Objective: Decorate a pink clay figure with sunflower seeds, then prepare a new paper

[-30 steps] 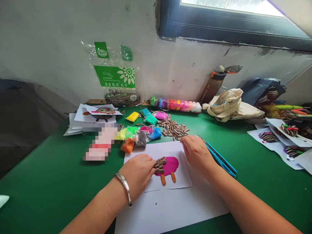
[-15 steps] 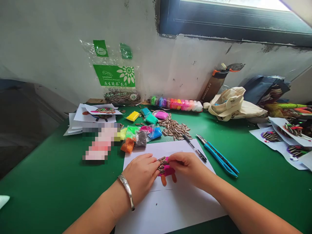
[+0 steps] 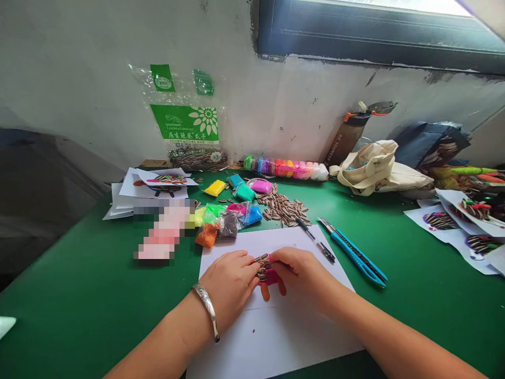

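A green surface [image 3: 71, 295] is standing against a grey-white wall [image 3: 87, 79], below a dark-framed window [image 3: 347, 31].

Item: magenta clay shape [image 3: 271, 277], partly covered with striped sunflower seeds [image 3: 262, 267], with two orange clay legs [image 3: 265, 292]; it is lying on white paper [image 3: 276, 337] between my hands.

Item: my left hand [image 3: 231, 276], wearing a silver bangle [image 3: 207, 306]; its fingers are resting low over the left end of the seeds, and whether they are gripping I cannot tell.

Item: my right hand [image 3: 305, 273]; thumb and forefinger are meeting narrowly at the right edge of the seeds. I cannot tell whether one is sitting between them.

Item: pen [image 3: 315, 239], lying across the paper's far edge; a blue utility knife [image 3: 357, 258] is lying just to its right.

Item: loose seed pile [image 3: 282, 208], spreading beyond the paper; bagged clay packets [image 3: 207, 235] are lying left of it.

Item: clear-and-green seed bag [image 3: 185, 123], standing by the wall; a brown bottle [image 3: 343, 139] is leaning farther right, behind a cream cloth bag [image 3: 369, 168].
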Demonstrator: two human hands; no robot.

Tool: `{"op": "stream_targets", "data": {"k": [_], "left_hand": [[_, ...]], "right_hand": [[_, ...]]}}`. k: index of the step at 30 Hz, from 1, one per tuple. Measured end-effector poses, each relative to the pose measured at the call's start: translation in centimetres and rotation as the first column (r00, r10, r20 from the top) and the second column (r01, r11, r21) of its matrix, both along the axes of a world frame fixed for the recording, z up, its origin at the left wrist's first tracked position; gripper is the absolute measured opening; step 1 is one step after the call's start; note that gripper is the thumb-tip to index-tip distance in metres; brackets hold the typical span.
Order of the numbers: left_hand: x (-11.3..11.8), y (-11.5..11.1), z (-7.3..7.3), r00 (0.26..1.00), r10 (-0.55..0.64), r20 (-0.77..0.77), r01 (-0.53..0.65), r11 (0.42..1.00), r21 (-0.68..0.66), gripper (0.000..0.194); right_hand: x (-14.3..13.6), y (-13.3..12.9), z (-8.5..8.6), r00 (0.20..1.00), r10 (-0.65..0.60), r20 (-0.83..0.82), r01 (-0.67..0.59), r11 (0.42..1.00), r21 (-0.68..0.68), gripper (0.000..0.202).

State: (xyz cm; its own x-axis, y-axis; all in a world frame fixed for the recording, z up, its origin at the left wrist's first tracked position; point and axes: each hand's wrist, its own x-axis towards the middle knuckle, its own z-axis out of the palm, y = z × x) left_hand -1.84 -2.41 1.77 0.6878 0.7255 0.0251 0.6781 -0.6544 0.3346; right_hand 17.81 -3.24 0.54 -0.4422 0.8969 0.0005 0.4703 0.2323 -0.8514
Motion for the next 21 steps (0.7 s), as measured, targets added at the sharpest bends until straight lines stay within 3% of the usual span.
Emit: {"op": "stream_targets", "data": {"k": [5, 15, 21], "left_hand": [[-0.01, -0.02, -0.14, 1.0, -0.008, 0.001, 0.008, 1.0, 0.014, 0.021], [-0.08, -0.07, -0.38, 1.0, -0.007, -0.007, 0.007, 1.0, 0.022, 0.022], [0.03, -0.02, -0.2, 1.0, -0.017, -0.012, 0.018, 0.999, 0.05, 0.022]], "right_hand": [[0.02, 0.26, -0.18, 0.994, 0.02, 0.109, -0.035, 0.99, 0.14, 0.039], [0.11, 0.19, -0.78, 0.981, -0.035, 0.188, -0.002, 0.981, 0.194, 0.037], [-0.06, 0.06, -0.81, 0.978, 0.0, 0.21, -0.054, 0.966, 0.254, 0.038]]}}
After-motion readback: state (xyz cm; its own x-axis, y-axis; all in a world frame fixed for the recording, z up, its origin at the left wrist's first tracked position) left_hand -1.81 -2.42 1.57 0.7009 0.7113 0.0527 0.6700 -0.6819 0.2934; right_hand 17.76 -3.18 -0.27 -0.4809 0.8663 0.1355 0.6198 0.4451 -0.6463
